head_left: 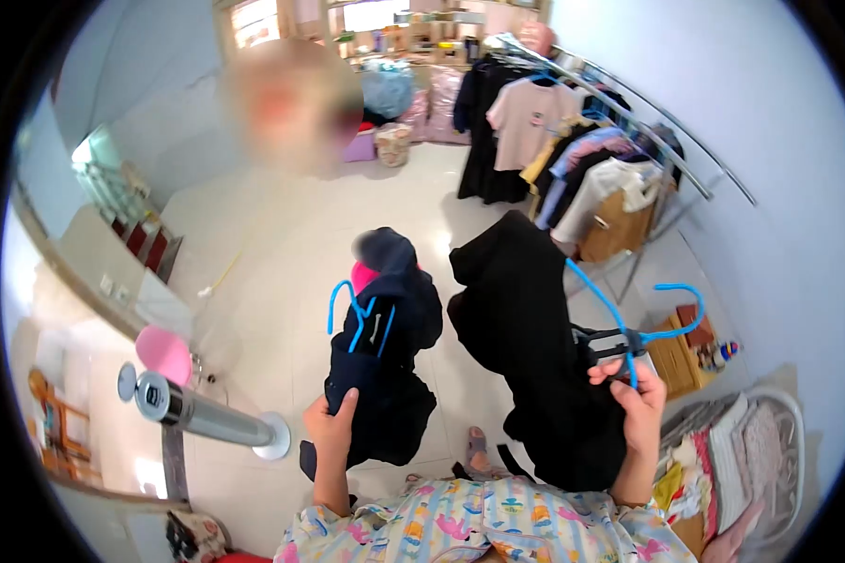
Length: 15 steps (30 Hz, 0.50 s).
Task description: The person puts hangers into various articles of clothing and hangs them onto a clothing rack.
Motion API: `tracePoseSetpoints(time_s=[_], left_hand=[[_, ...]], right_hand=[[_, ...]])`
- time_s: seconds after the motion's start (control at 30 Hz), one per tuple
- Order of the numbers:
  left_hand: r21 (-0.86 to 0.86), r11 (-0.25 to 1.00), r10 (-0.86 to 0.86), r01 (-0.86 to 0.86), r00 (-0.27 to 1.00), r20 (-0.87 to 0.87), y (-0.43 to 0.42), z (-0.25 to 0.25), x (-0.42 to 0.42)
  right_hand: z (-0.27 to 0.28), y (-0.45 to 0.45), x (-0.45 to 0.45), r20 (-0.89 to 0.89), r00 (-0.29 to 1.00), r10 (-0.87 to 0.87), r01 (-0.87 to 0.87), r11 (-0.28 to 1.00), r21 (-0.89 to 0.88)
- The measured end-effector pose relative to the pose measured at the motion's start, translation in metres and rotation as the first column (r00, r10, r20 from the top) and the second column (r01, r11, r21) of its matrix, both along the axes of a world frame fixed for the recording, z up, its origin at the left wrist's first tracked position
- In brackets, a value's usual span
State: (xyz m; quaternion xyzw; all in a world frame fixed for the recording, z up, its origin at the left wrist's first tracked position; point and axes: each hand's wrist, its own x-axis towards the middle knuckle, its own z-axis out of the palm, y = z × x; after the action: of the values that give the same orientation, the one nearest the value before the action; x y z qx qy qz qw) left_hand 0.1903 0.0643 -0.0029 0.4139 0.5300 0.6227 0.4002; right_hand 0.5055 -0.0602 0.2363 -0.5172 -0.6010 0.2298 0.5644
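Note:
My left hand [331, 430] is closed on the edge of a dark navy garment [385, 375], its thumb on top. A blue clothes hanger [352, 310] stands up out of that garment's opening, hook at the upper left. At the right, my right hand [640, 403] pinches the frame of a second blue hanger [667, 334], whose hook points right. From this hanger's side hangs a bunched black garment [526, 347]. A black and grey piece [608, 345] lies against the hanger above my fingers; its kind I cannot make out.
Clothes hang on a metal rack [629, 117] at the upper right. A silver post [207, 413] on a round base and a pink seat [164, 355] are at the left. Folded cloths fill a white basket [789, 441] at the lower right. Tiled floor [282, 253] stretches ahead.

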Motion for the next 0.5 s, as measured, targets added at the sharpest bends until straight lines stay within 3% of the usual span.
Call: tracePoseSetpoints(time_s=[0.07,0.17,0.33,0.5], left_hand=[[-0.001,0.995,-0.096,0.098,0.981,-0.171,0.009,0.022,-0.047],[-0.003,0.974,-0.221,0.227,0.944,-0.245,-0.007,0.069,-0.049],[0.010,0.930,-0.345,0.368,0.881,-0.323,-0.026,0.103,0.027],[0.076,0.908,-0.348,0.413,0.842,-0.412,-0.038,0.138,0.152]], right_hand=[[-0.034,-0.039,-0.018,-0.181,0.978,-0.099,0.111,0.992,0.057],[-0.066,-0.101,-0.004,-0.353,0.905,-0.236,0.276,0.959,0.068],[-0.086,-0.163,0.071,-0.419,0.823,-0.383,0.419,0.908,-0.006],[-0.120,-0.202,0.144,-0.487,0.765,-0.421,0.432,0.897,-0.097]])
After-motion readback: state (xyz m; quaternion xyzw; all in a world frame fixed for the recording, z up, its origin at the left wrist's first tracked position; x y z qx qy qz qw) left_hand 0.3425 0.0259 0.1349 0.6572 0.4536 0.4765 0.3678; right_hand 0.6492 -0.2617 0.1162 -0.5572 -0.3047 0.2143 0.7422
